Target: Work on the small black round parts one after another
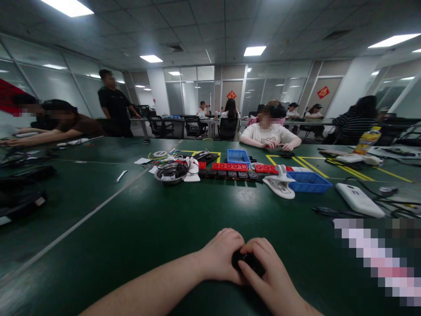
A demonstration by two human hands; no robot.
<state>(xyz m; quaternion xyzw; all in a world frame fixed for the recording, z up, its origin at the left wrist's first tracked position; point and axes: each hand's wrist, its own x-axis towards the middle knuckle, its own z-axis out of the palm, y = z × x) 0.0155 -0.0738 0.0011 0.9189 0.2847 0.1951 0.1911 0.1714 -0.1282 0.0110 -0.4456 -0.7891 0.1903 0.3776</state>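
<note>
A small black object (pixel 252 262) with a rounded outline is held between my two hands, low over the green tabletop (pixel 158 245). Its kind is hard to make out because fingers cover much of it. My left hand (pixel 222 253) wraps round its left side, knuckles turned up and fingertips hidden. From the right, my right hand (pixel 268 267) grips it, with the thumb in front and bent fingers over the top.
Across the table runs a red and black row of power sockets (pixel 230 167). Around it are a metal bowl (pixel 171 173), white clip stands (pixel 279 186) and a blue tray (pixel 309 181). A wrench (pixel 121 176) lies left; a white power bank (pixel 359 199) and cables lie right. A person (pixel 269 134) sits opposite.
</note>
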